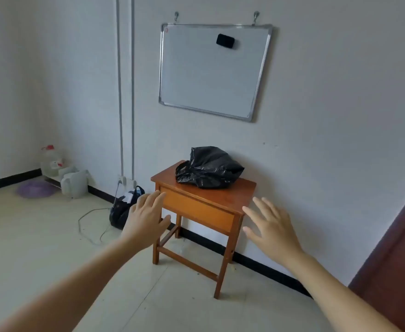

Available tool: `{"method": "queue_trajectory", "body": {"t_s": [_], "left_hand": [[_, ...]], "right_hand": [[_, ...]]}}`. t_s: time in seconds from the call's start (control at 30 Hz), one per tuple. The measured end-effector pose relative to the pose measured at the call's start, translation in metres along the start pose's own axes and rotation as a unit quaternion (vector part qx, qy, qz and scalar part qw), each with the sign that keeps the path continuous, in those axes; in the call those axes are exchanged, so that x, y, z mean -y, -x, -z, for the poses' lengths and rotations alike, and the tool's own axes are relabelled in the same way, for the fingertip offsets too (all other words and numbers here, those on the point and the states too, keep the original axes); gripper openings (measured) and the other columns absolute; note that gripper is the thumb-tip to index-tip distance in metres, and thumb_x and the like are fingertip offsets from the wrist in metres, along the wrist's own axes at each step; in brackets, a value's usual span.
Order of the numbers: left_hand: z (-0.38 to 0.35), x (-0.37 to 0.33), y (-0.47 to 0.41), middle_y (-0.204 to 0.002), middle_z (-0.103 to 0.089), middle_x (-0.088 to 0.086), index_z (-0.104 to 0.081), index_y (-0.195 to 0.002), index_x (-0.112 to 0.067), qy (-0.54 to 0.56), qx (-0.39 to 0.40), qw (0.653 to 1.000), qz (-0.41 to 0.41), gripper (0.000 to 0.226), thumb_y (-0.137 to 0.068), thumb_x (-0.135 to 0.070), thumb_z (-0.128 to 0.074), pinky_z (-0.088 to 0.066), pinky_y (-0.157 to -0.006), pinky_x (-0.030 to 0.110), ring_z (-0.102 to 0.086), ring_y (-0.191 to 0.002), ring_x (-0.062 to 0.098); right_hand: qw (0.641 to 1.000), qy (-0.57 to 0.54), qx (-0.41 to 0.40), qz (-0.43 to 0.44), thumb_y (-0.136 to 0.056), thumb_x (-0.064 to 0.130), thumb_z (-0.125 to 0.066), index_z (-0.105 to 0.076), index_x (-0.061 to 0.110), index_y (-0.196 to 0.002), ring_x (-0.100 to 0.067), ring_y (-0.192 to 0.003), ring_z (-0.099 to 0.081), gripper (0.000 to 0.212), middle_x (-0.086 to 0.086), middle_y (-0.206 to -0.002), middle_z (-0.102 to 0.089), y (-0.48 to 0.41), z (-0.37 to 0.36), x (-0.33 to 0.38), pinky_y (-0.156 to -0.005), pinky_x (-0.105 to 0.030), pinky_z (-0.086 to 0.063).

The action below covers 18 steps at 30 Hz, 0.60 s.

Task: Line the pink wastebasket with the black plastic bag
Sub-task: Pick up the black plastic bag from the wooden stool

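A crumpled black plastic bag (pixel 208 168) lies on top of a small wooden table (pixel 235 200) that stands against the white wall. My left hand (pixel 146 219) is stretched out in front of the table's left front corner, fingers spread, holding nothing. To the right of the table's front, my right hand (pixel 272 226) is also held out with fingers apart and empty. Both hands are short of the bag and do not touch it. No pink wastebasket shows in the head view.
Another black bag (pixel 122 207) with papers in it sits on the floor left of the table, by a wall socket and a loose cable. White jugs (pixel 73 183), a water bottle and a purple basin (pixel 36 189) are in the far-left corner. A whiteboard (pixel 213 70) hangs above; a brown door (pixel 397 259) is at right.
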<state>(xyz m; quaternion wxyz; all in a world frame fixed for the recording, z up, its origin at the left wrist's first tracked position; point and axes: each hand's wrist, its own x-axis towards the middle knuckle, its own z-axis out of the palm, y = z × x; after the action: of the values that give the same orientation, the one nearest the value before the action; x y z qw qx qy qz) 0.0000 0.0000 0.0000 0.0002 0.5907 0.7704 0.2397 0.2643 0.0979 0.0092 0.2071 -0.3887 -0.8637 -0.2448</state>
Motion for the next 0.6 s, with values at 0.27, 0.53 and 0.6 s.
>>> {"method": "queue_trajectory", "body": {"t_s": [0.27,0.53,0.6], "left_hand": [[-0.051,0.032,-0.095,-0.151,-0.025,0.005,-0.023,-0.141,-0.015,-0.007,0.002,0.999,0.049,0.056,-0.092,-0.029,-0.045,-0.021,-0.113,0.046,-0.014,-0.139,0.025],[-0.093,0.049,-0.235,-0.152,-0.023,0.006,-0.022,-0.142,-0.015,0.021,-0.01,0.998,0.064,0.058,-0.091,-0.03,-0.045,-0.021,-0.112,0.047,-0.014,-0.14,0.025],[-0.116,0.042,-0.258,-0.153,-0.021,0.006,-0.021,-0.143,-0.016,0.023,0.021,0.998,0.051,0.059,-0.091,-0.031,-0.045,-0.021,-0.112,0.046,-0.013,-0.141,0.025]], "right_hand": [[0.998,-0.036,0.024,0.053,-0.06,0.026,-0.084,-0.066,0.016,-0.109,-0.037,-0.109,-0.06,0.054,-0.018,-0.116,-0.065,-0.075,-0.112,-0.029,-0.08,-0.056,-0.05],[1.0,-0.011,0.004,0.015,-0.063,0.032,-0.061,-0.068,0.019,-0.104,-0.032,-0.104,-0.065,0.044,-0.012,-0.111,-0.069,-0.176,-0.176,-0.089,-0.074,-0.048,-0.055],[1.0,-0.003,0.011,0.018,-0.061,0.033,-0.065,-0.068,0.019,-0.103,-0.032,-0.103,-0.065,0.044,-0.013,-0.11,-0.069,-0.177,-0.205,-0.102,-0.073,-0.048,-0.055]]}}
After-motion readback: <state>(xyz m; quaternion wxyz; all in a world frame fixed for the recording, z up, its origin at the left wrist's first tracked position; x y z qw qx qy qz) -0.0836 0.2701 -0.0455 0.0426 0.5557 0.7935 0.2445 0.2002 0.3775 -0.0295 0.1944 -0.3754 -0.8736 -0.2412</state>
